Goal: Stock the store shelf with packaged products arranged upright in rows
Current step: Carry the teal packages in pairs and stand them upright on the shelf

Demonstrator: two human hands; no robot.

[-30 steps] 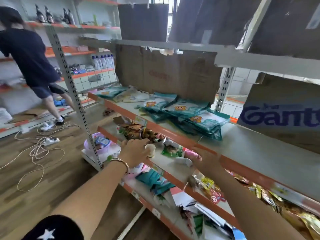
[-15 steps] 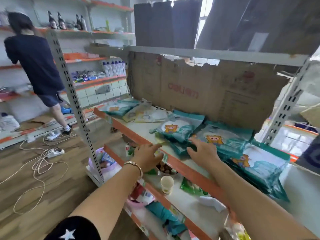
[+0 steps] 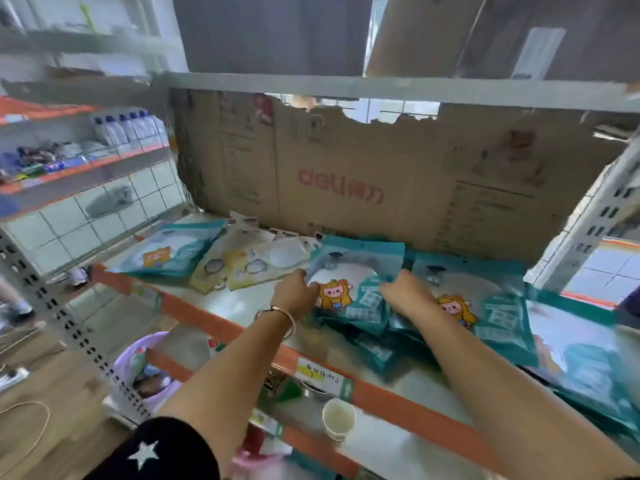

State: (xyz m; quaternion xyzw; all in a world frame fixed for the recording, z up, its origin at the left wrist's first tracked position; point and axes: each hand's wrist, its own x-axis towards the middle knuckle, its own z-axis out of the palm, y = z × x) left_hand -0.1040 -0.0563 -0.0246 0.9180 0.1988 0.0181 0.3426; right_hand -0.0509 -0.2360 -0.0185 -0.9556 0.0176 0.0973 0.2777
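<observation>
Both my hands are on the same teal packet point(image 3: 349, 289), the one with the cartoon pig, which tops a loose pile on the middle shelf point(image 3: 242, 306). My left hand point(image 3: 294, 292) grips its left edge, fingers curled round and closed on the film; a bangle point(image 3: 277, 315) sits at that wrist. My right hand point(image 3: 403, 294) presses on the packet's right side, fingers bent over it; cannot tell whether they pinch it or only rest on top.

The packet is tilted, its top edge raised toward the cardboard backing point(image 3: 363, 188) marked "deli", not upright. More teal packets point(image 3: 485, 313) lie flat and overlapping to the right of it and under it. To the left, apart from the pile, lie pale yellow packets point(image 3: 242, 268) and another teal one point(image 3: 169, 252), all flat.

On the shelf below, just behind the orange rail point(image 3: 398, 398), stands a paper cup point(image 3: 338, 419). Edges of the view are blurred
</observation>
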